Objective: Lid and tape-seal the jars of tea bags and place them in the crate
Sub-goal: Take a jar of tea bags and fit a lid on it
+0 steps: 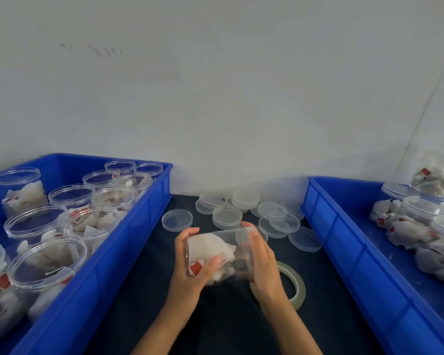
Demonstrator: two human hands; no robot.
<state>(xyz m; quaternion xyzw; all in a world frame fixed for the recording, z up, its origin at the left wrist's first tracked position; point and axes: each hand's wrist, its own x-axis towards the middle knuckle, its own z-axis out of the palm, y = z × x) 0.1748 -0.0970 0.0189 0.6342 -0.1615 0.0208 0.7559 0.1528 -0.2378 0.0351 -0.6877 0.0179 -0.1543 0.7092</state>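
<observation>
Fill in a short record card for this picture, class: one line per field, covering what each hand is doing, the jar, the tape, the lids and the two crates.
Left hand: grips the bottom end of the held jar
Right hand: grips the jar's lid end
Held jar: clear, on its side, tea bags inside
Tape roll: flat on the dark table, partly under the right hand
Loose lids: scattered near the wall
Left crate: blue, open jars of tea bags
Right crate: blue, lidded jars lying inside
</observation>
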